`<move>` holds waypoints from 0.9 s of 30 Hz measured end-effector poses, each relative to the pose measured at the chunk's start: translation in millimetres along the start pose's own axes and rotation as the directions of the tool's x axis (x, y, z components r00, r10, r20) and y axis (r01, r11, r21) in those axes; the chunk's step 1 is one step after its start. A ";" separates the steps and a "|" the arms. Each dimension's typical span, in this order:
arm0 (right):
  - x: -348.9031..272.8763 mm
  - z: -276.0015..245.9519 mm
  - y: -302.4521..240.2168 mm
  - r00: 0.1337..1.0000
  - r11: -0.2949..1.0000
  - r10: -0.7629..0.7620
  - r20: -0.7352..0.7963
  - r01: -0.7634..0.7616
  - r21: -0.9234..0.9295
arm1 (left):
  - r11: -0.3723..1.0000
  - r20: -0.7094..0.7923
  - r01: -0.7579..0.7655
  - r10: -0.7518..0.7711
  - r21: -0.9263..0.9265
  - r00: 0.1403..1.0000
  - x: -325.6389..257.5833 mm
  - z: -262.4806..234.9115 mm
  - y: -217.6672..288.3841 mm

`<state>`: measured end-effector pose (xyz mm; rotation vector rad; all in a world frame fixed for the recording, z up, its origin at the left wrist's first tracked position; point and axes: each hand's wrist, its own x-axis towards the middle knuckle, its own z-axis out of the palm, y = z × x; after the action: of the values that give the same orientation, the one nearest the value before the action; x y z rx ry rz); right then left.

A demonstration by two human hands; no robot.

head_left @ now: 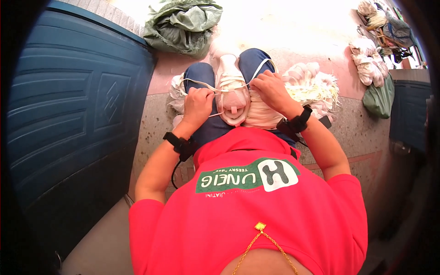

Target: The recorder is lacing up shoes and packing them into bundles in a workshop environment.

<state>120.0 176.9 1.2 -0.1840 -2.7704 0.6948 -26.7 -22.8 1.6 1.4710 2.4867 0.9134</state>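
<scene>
White and pale pink, the shoe (232, 94) stands toe-up between the person's knees, its tongue and heel loop facing the camera. The left hand (198, 104) is closed around one end of the white lace (198, 84); the right hand (270, 89) pinches the other end, drawn across the eyelets. A heap of white pieces (314, 87) lies just right.

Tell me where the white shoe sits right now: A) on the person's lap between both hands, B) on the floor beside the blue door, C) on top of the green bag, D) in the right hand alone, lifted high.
A: the white shoe rests on the lap between the knees, with the left hand and right hand each pulling a white lace out to its side.
</scene>
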 end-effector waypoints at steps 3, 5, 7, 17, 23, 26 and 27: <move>2.4 11.5 -1.2 0.998 0.990 0.041 0.055 -0.033 -0.140 | 0.997 -0.006 0.078 -0.078 0.015 0.997 1.6 5.0 2.4; 4.4 13.9 -5.9 0.997 0.986 0.073 0.023 -0.068 -0.152 | 0.991 -0.018 0.130 -0.129 0.017 0.991 1.2 6.1 3.4; 4.6 15.0 -9.0 0.997 0.985 0.077 0.015 -0.073 -0.156 | 0.990 -0.030 0.142 -0.142 0.003 0.989 -0.2 7.3 2.5; 9.9 14.8 -9.3 0.992 0.994 -0.013 0.126 0.026 -0.107 | 0.994 -0.002 0.114 -0.114 0.002 0.994 2.3 7.8 2.7; 8.9 21.0 -6.0 0.996 0.993 0.071 0.062 -0.076 0.090 | 0.957 0.042 -0.151 0.146 0.247 0.988 13.2 10.1 20.3; 7.0 15.7 -9.7 0.987 0.986 0.136 0.081 -0.143 0.091 | 0.932 0.038 -0.144 0.140 0.331 0.989 14.8 4.9 21.9; 5.4 13.5 -13.6 0.987 0.986 0.136 0.080 -0.143 0.089 | 0.942 -0.027 -0.085 0.100 0.325 0.995 14.4 1.6 22.1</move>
<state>110.1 160.0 -2.4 -0.3426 -2.8068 0.8820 -16.8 -2.4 15.3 1.6904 2.7223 0.5710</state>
